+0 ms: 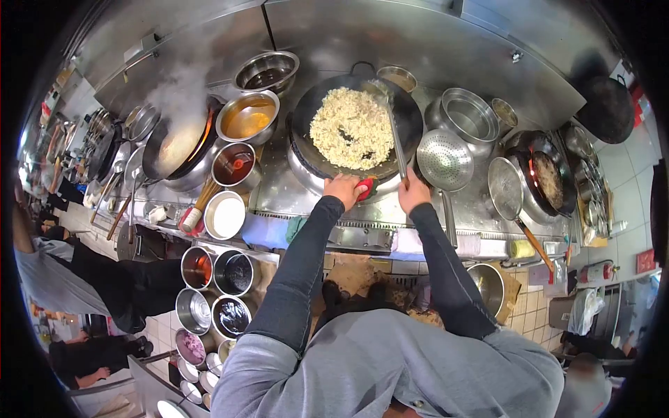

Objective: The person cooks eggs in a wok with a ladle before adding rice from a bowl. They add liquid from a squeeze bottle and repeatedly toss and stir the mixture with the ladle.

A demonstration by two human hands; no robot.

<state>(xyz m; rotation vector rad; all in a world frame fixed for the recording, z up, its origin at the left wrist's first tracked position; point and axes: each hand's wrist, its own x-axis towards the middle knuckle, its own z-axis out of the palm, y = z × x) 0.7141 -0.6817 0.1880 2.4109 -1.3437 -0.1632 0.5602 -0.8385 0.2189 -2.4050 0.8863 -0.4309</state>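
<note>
At the near edge of the wok (303, 118), left hand (340, 191) curled closed on red cloth (364, 189); right hand (416, 192) wrapped round ladle (399, 148) handle. Rice (341, 115) in wok: loose, soft. Wok: probably heavy, rigid, hot; best held through cloth.

Bright overall; glare on steel, upper center. Steam haze upper left (182, 90). Strong fisheye bending, edges black, soft.
</note>
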